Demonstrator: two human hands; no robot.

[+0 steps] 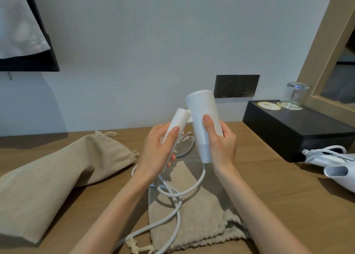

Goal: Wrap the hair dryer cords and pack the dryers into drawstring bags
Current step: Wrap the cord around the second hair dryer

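I hold a white hair dryer (201, 107) in the air above the table. My right hand (221, 144) grips its round barrel, thumb on the front. My left hand (159, 148) grips its folding handle (177, 121), which angles away from the barrel. The dryer's white cord (178, 211) hangs down in loose loops onto a beige drawstring bag (201, 221) lying flat under my arms. A second beige drawstring bag (57, 171) lies at the left. A second white hair dryer (338, 169) with its cord bundled lies at the right edge.
A black box (295, 132) stands at the back right with a coaster (269, 106) and an upturned glass (295, 94) on it. A dark double wall socket (237, 85) sits behind the dryer. The wooden tabletop (278, 186) meets the wall at the back.
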